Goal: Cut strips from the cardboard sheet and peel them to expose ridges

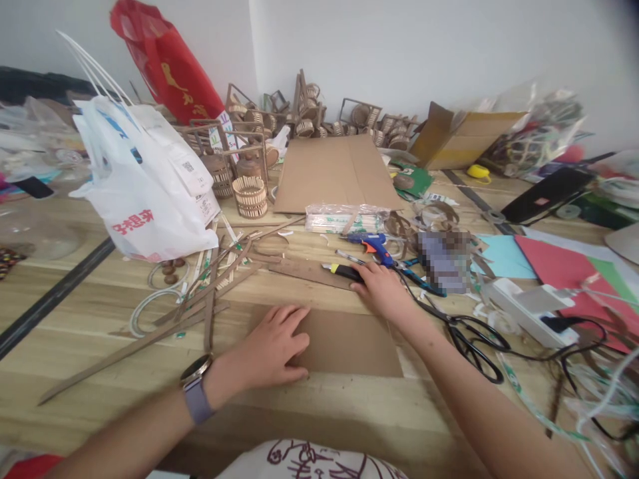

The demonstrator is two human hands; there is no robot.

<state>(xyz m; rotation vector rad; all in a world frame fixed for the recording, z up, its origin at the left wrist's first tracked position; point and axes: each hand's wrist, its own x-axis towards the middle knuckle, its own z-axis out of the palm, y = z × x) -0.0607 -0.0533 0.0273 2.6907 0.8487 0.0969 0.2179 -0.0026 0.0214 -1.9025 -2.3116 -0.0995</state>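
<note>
Spreading across the left part of a brown cardboard sheet [349, 342], the left hand [272, 346] is resting with loose fingers, gripping nothing; tabletop [319, 406] is showing along the sheet's near edge. Just past the far edge, the right hand [382, 287] is touching a utility knife [344, 271]; I cannot tell whether its fingers are closing around it. Scissors [452, 321] are crowding the right, brown strips [210, 313] the left. Beyond, a glue gun [382, 253] is lying before a larger cardboard panel [339, 173].
</note>
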